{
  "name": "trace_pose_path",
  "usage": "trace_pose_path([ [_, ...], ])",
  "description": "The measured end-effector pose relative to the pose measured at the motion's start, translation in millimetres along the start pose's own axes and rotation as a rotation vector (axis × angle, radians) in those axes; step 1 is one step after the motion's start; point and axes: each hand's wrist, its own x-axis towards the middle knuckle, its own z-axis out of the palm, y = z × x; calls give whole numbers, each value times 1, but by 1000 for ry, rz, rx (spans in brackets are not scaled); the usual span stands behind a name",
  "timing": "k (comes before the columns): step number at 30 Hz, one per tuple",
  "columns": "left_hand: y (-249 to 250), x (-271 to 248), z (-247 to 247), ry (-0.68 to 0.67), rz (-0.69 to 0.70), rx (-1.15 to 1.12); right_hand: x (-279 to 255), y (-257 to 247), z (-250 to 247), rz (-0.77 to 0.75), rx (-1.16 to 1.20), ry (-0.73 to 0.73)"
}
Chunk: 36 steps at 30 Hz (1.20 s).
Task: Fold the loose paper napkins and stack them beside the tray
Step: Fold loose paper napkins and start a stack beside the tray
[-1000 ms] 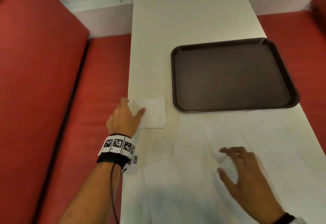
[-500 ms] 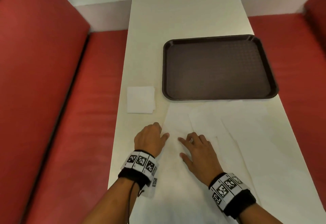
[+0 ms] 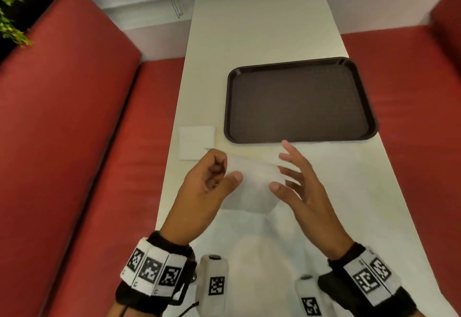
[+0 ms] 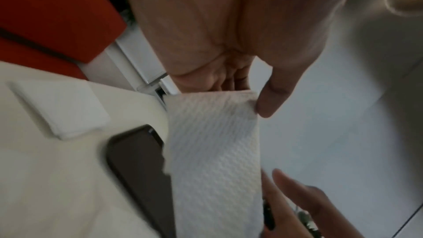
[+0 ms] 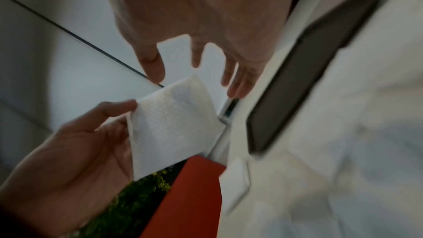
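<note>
Both hands have come up off the table since half a second ago, and a white paper napkin (image 3: 252,174) has come up with them. Before, the hands lay flat on the loose napkins; now the left hand (image 3: 207,187) is lifted, its fingers curled in, and it pinches one end of the napkin between the thumb and the fingers (the left wrist view shows the thumb tip pressed on the napkin's top corner). The right hand (image 3: 303,187) is just beside the other end with its fingers spread and mostly straight. Its fingertips are very near the paper, but I cannot tell if they touch it. The napkin hangs in the air between the two hands, above the table (image 3: 262,30). More loose napkins (image 3: 331,192) lie flat and spread out on the near part of the table, under the hands. One folded napkin (image 3: 195,142) sits flat on the table just beside the left edge of the brown tray (image 3: 299,99), near its front corner, the same spot as before. Red bench seats (image 3: 74,142) run along both sides of the table. Each wrist wears a band with black and white square marks.
</note>
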Motion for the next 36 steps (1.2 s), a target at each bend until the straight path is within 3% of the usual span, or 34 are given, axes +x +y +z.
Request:
trace_pose_path([
  [3,14,-5,12,4,-2,-45,-13,-23,-19,-240,-235,55],
  [5,18,-9,22,-14,9,-68,-20,-29,-28,-305,-270,79],
  [12,24,-22,48,-77,14,-144,-42,-33,-47,-278,-210,66],
  [17,23,-26,50,-48,20,-79,-47,-34,-47,-244,-225,45],
  [21,18,-27,45,89,123,96,-46,-34,-41,-264,-157,55],
  [24,13,-24,38,141,117,117,-41,-37,-37,-161,-53,35],
  [28,7,-15,26,-93,-155,1,-29,-34,-29,-38,4,14],
  [31,-5,-12,17,-210,-127,48,-21,-28,-17,3,-64,28],
  [36,-27,-5,-1,-238,-123,63,-5,-17,19,70,-98,19],
])
